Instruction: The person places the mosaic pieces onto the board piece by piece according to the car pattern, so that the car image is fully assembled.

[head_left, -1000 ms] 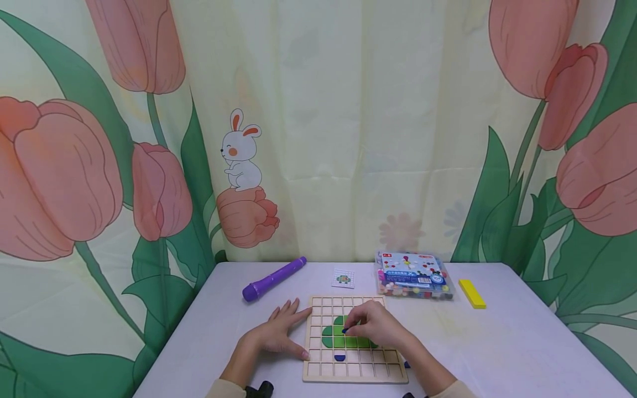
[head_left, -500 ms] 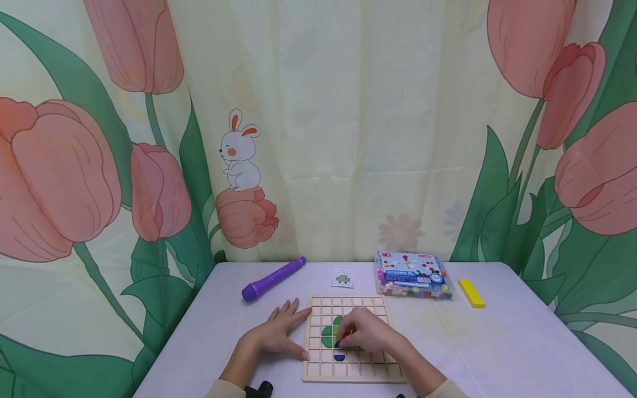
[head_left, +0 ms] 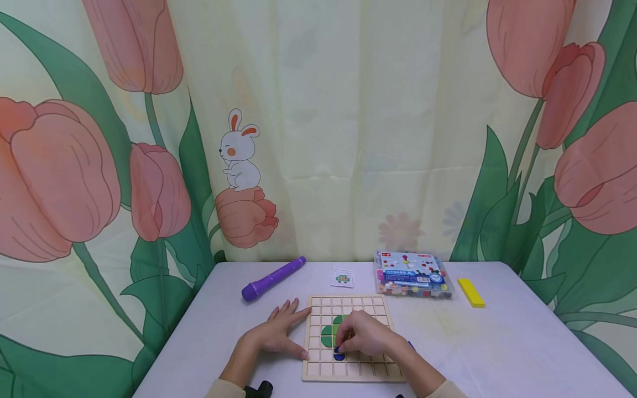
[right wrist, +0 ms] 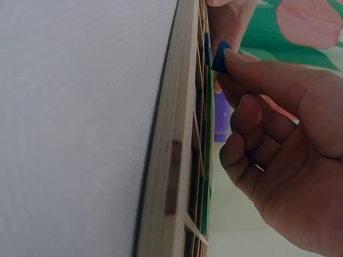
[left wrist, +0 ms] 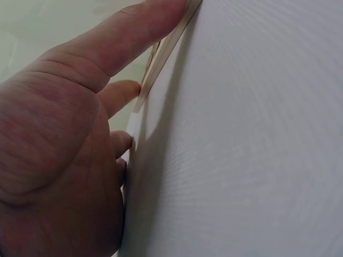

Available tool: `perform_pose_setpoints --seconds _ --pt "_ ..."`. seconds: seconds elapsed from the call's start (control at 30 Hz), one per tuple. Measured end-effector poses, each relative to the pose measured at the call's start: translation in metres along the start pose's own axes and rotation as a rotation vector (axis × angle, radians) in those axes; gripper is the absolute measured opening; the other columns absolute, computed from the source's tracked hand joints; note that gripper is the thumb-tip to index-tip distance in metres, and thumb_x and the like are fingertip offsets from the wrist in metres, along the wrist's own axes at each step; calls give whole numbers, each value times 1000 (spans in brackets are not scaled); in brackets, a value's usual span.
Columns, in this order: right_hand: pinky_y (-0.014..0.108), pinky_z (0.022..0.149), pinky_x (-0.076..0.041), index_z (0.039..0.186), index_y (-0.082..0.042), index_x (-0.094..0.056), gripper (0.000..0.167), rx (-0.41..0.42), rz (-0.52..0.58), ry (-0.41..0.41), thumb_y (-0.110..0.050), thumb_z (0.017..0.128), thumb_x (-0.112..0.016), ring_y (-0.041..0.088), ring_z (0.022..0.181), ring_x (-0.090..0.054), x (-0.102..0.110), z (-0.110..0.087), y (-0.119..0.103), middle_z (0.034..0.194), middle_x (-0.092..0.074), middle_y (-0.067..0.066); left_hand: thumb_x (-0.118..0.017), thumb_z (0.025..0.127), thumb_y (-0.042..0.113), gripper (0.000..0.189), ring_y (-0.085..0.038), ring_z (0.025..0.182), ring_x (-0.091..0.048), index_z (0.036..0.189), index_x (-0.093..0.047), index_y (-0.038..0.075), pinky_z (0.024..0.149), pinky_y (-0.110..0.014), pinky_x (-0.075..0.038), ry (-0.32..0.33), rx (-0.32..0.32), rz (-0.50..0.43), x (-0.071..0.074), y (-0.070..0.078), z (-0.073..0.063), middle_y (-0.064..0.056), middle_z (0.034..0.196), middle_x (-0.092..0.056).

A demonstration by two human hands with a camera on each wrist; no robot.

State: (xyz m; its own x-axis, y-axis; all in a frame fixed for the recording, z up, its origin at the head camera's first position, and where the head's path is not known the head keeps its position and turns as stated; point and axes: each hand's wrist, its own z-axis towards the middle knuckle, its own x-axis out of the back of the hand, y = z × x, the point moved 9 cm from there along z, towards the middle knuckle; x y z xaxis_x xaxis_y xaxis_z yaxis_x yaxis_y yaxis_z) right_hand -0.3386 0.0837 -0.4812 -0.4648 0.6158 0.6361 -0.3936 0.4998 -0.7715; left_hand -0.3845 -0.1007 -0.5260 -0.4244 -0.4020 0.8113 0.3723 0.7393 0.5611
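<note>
A wooden grid board lies on the table with green pieces set in its middle cells. Low on the board sits a dark blue half-round piece. My right hand pinches a small blue piece between thumb and index finger, just above that half-round one. Part of the green shape is hidden under this hand. With fingers spread and fairly straight, my left hand touches the board's left edge at thumb and index finger; the left wrist view shows its thumb against the wooden side.
Behind the board lies a small printed card. A purple microphone is at back left. At back right are a clear box of colourful parts and a yellow bar. A blue bit shows beside the right forearm.
My right hand has moved down the board and slightly left, carrying the small blue piece from over the green shape to just above the blue half-round piece. My left hand has stayed put.
</note>
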Motion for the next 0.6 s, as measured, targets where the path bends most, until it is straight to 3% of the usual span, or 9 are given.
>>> perform_pose_setpoints --seconds 0.6 --pt "20 68 -51 83 -14 -81 10 -10 -33 -21 -4 86 -82 1 72 -59 -4 -1 0 77 -73 -10 -86 71 66 111 -40 163 0 163 -34 34 128 -67 -1 1 7 3 -1 -1 1 -17 176 -8"
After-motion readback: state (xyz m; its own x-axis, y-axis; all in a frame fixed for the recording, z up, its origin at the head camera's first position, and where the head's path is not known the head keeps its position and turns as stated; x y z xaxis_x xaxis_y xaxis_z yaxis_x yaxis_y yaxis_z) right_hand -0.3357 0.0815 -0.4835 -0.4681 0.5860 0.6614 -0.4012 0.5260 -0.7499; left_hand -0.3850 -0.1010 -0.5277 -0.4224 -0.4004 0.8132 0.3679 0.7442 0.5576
